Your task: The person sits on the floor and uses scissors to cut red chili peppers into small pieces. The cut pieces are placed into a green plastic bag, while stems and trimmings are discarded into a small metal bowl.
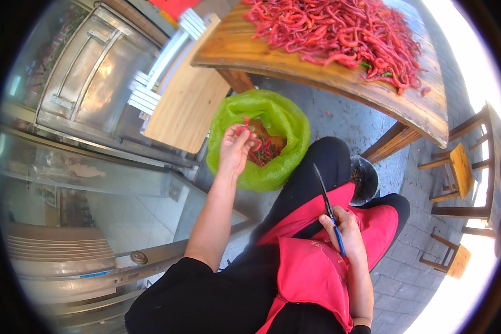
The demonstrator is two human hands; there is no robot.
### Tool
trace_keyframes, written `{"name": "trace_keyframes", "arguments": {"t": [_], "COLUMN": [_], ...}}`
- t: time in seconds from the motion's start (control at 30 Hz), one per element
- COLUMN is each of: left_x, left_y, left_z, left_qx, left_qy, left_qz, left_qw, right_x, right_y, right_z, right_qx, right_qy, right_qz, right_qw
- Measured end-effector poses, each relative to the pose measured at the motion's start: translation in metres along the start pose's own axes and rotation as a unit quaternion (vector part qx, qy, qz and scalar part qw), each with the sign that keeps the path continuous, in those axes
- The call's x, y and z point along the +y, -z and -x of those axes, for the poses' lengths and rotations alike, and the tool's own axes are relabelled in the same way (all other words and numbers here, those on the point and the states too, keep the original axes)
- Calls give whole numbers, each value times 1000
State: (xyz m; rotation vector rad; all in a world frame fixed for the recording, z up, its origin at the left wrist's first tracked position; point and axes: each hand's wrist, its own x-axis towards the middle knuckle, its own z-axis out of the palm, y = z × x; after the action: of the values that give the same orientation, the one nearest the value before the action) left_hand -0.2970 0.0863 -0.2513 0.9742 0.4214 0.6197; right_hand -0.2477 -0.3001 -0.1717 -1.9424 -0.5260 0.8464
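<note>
Over the mouth of a green woven sack (294, 167), my left hand (234, 150) pinches a red chili pepper (243, 128) between thumb and fingers. More red chilies (271, 150), some with green stems, lie inside the sack. My right hand (347, 229) rests above my lap, gripping blue-handled scissors (326, 200). Their blades point away from me and look closed together. A red apron (313, 271) covers my lap beneath that hand.
A large heap of red chilies (338, 33) covers much of a wooden table (234, 50) ahead. Beside my knee stands a lined bin (369, 179) with dark scraps. Glass and metal cabinets (96, 79) line the left; wooden stools (461, 171) stand at right.
</note>
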Motion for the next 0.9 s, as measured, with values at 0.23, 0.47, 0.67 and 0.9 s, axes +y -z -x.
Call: {"name": "trace_keyframes", "arguments": {"t": [0.23,0.47,0.67,0.9], "left_x": [5,14,32,46], "left_y": [-12,-44,-75,-105], "left_z": [5,20,30,37], "left_qx": [0,-52,-151,-210], "left_qy": [43,-9,-167,-166], "left_qz": [-24,-291,-486,-527], "left_qw": [999,955,844,807], "right_x": [-5,-33,-45,-40], "right_y": [-8,-15,-19,-19], "right_z": [-12,-49,-74,-73], "right_qx": [0,30,78,112], "right_qy": [15,106,128,122], "right_qz": [6,108,152,179], "right_qw": [1000,988,977,970]}}
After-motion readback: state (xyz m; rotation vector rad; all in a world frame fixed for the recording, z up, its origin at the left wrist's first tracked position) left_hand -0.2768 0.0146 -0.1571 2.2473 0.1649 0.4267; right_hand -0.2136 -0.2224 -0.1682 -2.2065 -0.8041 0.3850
